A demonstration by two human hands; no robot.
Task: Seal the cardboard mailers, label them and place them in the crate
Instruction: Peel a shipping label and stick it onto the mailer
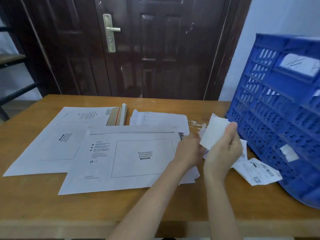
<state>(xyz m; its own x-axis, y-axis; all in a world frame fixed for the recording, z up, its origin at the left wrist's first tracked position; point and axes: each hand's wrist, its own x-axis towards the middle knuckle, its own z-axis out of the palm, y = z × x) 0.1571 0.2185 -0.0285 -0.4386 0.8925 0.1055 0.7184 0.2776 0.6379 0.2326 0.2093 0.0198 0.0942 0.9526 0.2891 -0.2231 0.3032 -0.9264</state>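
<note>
A white cardboard mailer (121, 158) lies flat in front of me, its flap closed and a printed waybill box on its face. A second white mailer (52, 144) lies to its left, partly under it. My right hand (223, 153) holds a white label sheet (213, 134) up above the table, blank side toward me. My left hand (188, 151) is blurred beside the label's lower left edge, over the mailer's right end; its grip cannot be made out. The blue plastic crate (284, 118) stands at the right, close to my right hand.
More printed labels (256, 170) lie against the crate's foot. Torn backing scraps (197, 124) and another white mailer (159, 118) sit behind the front mailer. A stack of brown mailers (117, 116) lies further back. A dark wooden door (131, 49) stands behind the wooden table (69, 208).
</note>
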